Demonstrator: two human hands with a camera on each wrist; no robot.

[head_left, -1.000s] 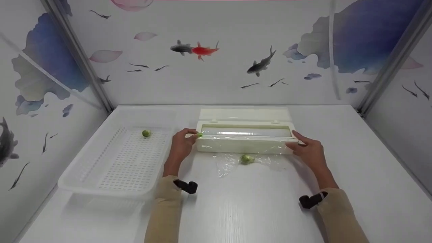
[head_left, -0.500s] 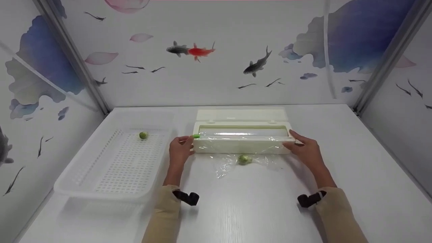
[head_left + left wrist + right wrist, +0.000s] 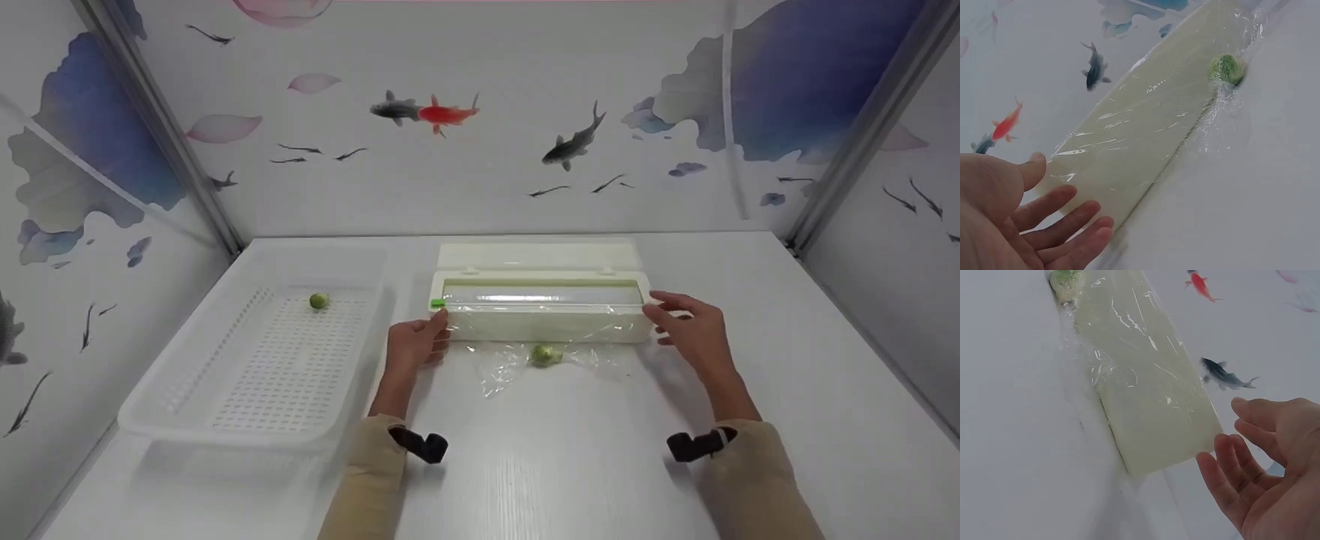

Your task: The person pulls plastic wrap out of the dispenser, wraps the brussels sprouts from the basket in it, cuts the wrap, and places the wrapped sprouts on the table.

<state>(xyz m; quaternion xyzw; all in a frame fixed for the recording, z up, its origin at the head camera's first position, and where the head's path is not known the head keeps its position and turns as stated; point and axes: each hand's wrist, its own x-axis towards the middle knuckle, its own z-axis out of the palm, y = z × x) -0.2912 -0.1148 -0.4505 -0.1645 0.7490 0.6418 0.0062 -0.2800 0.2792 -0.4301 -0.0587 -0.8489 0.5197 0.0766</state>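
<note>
**Box (image 3: 540, 326) between two spread hands**

The box sits right between the left hand (image 3: 415, 345) and the right hand (image 3: 697, 330), lid (image 3: 536, 256) tipped back on the far side. Both hands have their fingers apart, pinching nothing, one by each end; I can't tell whether they touch it. A green tab (image 3: 438, 303) shows just beyond the left thumb. Clear film (image 3: 506, 367) drapes from the roll (image 3: 540, 294) down the front onto the tabletop (image 3: 540, 465), a sprout (image 3: 545, 355) at its loose end, midway between the hands. Left of the left hand, a basket (image 3: 225, 435) holds another sprout (image 3: 319, 301).
</note>
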